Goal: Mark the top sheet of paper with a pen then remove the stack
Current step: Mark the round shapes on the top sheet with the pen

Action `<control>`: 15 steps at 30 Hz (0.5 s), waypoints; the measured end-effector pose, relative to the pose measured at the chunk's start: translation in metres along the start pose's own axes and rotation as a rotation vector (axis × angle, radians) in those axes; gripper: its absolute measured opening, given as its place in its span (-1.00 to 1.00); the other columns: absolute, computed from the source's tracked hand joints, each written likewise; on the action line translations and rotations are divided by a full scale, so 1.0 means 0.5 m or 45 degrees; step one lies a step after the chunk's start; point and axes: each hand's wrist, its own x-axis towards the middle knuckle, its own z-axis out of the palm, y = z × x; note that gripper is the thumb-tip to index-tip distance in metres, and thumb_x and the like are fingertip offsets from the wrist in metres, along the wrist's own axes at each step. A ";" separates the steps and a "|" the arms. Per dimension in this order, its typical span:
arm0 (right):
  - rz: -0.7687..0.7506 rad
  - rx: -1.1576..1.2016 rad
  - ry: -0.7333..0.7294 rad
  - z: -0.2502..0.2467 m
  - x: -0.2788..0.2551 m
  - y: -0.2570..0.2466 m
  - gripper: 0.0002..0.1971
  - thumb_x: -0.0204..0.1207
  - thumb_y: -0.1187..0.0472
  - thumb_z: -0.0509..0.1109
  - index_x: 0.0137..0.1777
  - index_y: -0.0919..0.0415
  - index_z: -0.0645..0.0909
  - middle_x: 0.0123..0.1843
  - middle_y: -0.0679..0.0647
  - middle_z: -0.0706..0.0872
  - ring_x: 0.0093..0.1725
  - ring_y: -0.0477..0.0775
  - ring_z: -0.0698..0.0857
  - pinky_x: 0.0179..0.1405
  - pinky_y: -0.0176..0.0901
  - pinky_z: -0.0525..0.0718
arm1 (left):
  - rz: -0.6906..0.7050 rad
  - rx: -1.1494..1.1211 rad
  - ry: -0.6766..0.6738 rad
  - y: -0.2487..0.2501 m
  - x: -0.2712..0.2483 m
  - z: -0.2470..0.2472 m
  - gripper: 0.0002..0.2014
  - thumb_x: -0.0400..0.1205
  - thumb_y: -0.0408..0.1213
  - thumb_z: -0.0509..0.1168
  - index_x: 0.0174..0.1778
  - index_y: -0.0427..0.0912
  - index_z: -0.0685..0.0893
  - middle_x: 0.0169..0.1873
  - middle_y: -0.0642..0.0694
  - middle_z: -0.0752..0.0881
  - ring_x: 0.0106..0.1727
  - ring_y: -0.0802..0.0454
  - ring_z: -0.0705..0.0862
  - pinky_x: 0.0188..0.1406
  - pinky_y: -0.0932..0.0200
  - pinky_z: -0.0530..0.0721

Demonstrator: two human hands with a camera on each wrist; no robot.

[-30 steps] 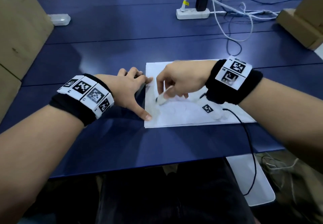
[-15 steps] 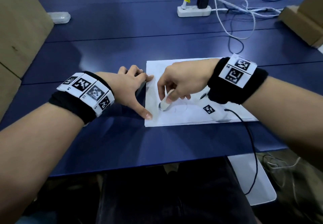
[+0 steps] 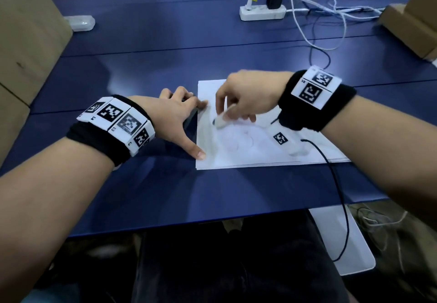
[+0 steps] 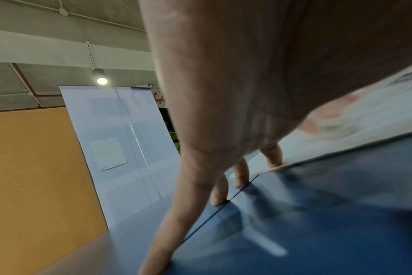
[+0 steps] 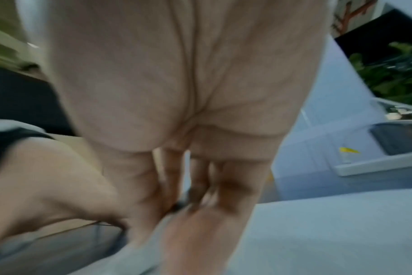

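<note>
— Looking at the stack of paper (image 3: 260, 146) mid-frame on the table (image 3: 142, 196), we see our pen (image 3: 222, 119) has slid up-left since a second ago.

— So we're still marking. Right hand (image 3: 248, 99) pinches the pen; left hand (image 3: 175, 118), fingers spread flat, pins the stack's left edge.

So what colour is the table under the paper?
Dark blue table, clearest in the head view.

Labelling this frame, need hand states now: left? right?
Left hand: open, fingers spread, thumb pressing the paper stack edge.
Right hand: closed, pinching the pen over the top sheet.
</note>
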 end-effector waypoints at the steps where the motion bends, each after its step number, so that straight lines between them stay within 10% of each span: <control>1: 0.045 -0.008 0.084 -0.007 0.004 0.007 -0.82 0.52 -0.06 0.51 -0.04 0.03 0.71 -0.48 -0.09 0.74 -0.50 -0.01 0.79 -0.24 -0.15 0.72 | -0.004 -0.002 -0.002 0.001 -0.001 -0.001 0.45 -0.07 0.66 0.36 0.72 0.17 -0.08 0.55 0.11 0.07 0.54 -0.10 0.14 0.49 -0.29 0.43; 9: -0.118 0.070 -0.278 0.019 -0.026 -0.022 -0.90 0.52 0.10 0.53 0.00 0.03 0.74 -0.30 0.04 0.82 -0.50 -0.01 0.75 -0.27 -0.11 0.78 | 0.018 -0.012 0.018 -0.003 0.001 0.003 0.45 -0.06 0.67 0.37 0.71 0.21 -0.10 0.56 0.11 0.07 0.55 -0.09 0.12 0.52 -0.28 0.40; 15: 0.091 -0.066 0.128 -0.009 0.001 0.013 -0.82 0.55 -0.02 0.45 0.00 0.06 0.70 -0.42 -0.04 0.78 -0.49 -0.02 0.79 -0.23 -0.14 0.75 | 0.001 0.005 0.019 -0.001 0.000 0.001 0.44 -0.07 0.67 0.36 0.70 0.12 -0.03 0.54 0.12 0.08 0.54 -0.10 0.15 0.48 -0.28 0.44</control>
